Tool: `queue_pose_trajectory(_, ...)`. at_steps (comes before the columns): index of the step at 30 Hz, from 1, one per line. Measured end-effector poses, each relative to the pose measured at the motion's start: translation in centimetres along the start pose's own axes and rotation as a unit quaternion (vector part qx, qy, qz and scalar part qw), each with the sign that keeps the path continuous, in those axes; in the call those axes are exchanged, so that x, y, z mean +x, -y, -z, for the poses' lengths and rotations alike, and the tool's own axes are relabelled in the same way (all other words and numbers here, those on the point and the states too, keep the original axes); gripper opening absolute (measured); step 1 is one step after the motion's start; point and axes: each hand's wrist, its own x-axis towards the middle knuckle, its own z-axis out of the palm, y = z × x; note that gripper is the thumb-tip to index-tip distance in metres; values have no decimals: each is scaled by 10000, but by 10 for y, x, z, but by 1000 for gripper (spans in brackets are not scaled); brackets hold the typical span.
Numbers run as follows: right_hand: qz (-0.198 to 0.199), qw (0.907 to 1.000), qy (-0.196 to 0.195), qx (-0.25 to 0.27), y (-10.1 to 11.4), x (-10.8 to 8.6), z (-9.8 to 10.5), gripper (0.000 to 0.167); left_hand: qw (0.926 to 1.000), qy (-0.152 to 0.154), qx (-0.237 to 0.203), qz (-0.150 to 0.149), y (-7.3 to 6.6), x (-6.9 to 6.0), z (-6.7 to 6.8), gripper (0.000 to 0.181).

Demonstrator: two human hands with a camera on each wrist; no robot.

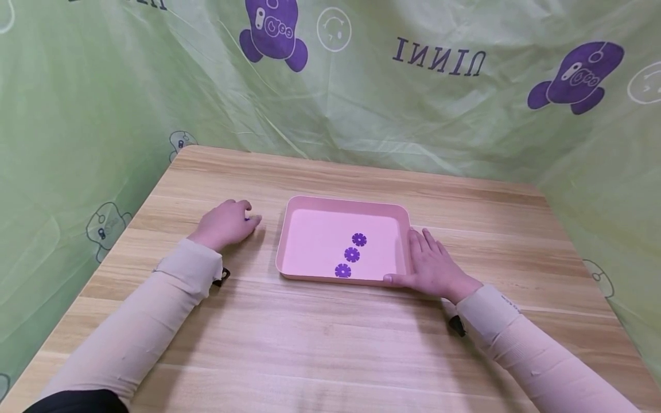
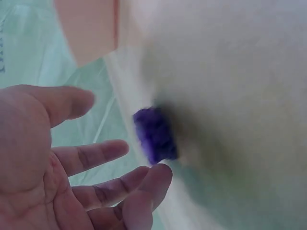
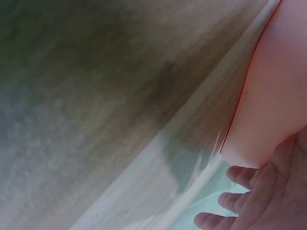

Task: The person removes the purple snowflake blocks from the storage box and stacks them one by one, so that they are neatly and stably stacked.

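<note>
A pink rectangular tray (image 1: 315,244) lies on the table, with three flat purple notched discs (image 1: 352,254) in a slanting row inside it. To its left is my left hand (image 1: 227,223), its thumb and fingers apart. In the left wrist view a small purple piece with a bumpy edge (image 2: 154,136) rests on the tabletop beyond the fingers (image 2: 103,153); whether it is one disc or a stack is blurred. My right hand (image 1: 434,267) touches the tray's near right corner, fingers straight along the outer right wall and thumb at the front rim. The right wrist view shows the fingers beside the tray wall (image 3: 273,86).
The wooden table (image 1: 320,344) spreads around the tray on all sides. Green printed sheeting (image 1: 392,115) hangs behind the table and along both sides. Dark straps show under both sleeves (image 1: 191,264).
</note>
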Motion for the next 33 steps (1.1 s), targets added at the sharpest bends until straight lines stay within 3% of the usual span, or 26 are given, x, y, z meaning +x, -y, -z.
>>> queue_pose_trajectory(6,-13,10000,0,-43,0,0,2,125,9997,-178,-172,31,-5,-1,19,63)
queue_pose_trajectory(13,-13,10000,24,-24,1,0,2,125,9991,-287,-298,-124,-21,4,26,60)
queue_pose_trajectory(22,22,10000,35,-23,1,0,1,125,9980,-218,-445,-384,-54,12,25,56)
queue_pose_trajectory(28,26,10000,28,-15,1,0,1,126,9933,-156,-780,-836,-83,22,23,54)
queue_pose_trajectory(33,31,10000,-2,-19,1,-1,1,126,9888,89,-982,-1117,-111,31,20,51)
